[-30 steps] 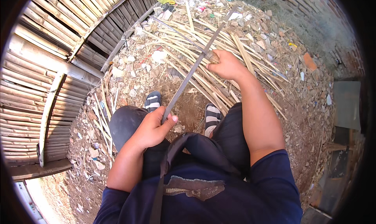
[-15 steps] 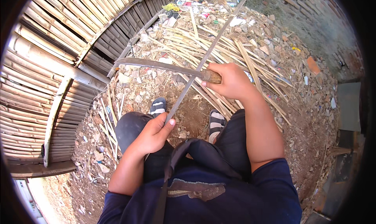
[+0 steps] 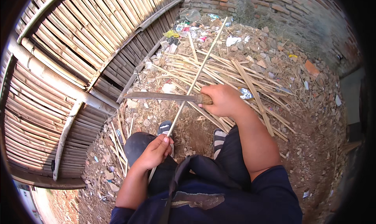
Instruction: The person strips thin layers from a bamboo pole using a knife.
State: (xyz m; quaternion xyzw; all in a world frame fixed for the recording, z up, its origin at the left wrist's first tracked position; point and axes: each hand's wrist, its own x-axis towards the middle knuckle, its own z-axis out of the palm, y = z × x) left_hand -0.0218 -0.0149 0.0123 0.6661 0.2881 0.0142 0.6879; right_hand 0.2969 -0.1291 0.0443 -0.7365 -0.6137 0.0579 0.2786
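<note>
My left hand (image 3: 157, 150) grips the near part of a long, thin bamboo strip (image 3: 207, 58), closed with the thumb on top. The strip slants away to the far right, and its near end shows below the hand. My right hand (image 3: 221, 100) is wrapped round the wooden handle of a machete (image 3: 162, 96). The long dark blade points left and crosses the strip close to the handle; whether it touches the strip I cannot tell. Beyond my hands lies a loose pile of split bamboo strips (image 3: 223, 73) on the ground.
A bamboo slat wall (image 3: 58, 102) stands at the left, a brick wall (image 3: 286, 12) at the far right. Rubble and litter (image 3: 186, 30) cover the ground. More strips (image 3: 118, 145) lie left of my knee. My sandalled feet (image 3: 219, 139) rest below the blade.
The bamboo strip has turned from its darker face to a pale one and its far end sits lower. Both hands are lower in view, and the machete blade lies more level.
</note>
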